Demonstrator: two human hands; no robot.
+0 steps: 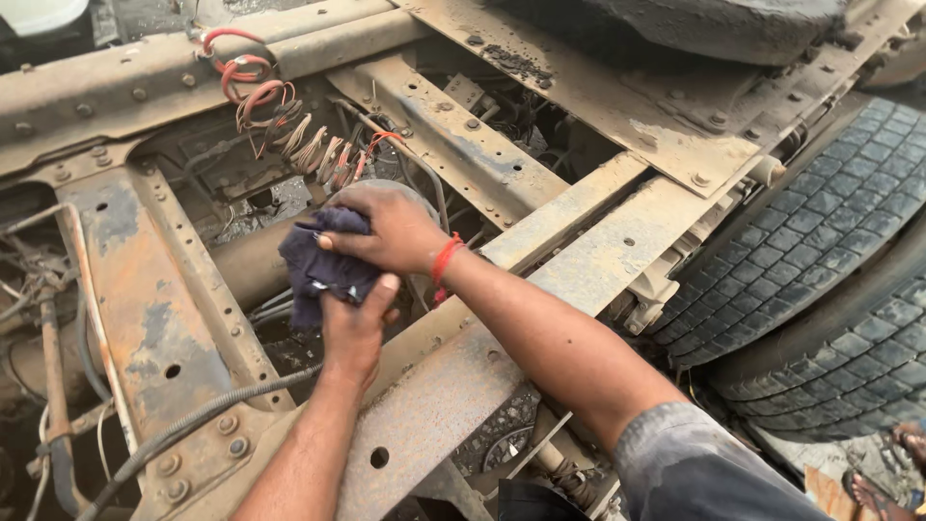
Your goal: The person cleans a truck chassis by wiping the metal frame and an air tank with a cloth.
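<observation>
The dark cloth [318, 265] hid most of the left hand's [355, 323] fingers, and the right hand [391, 230] covered the top of the round part beneath it. The upper tyre [675, 24] was cut off by the top edge, the treaded tyres [820, 251] by the right edge. A sandalled foot [883, 487] showed only partly at the bottom right corner.
</observation>
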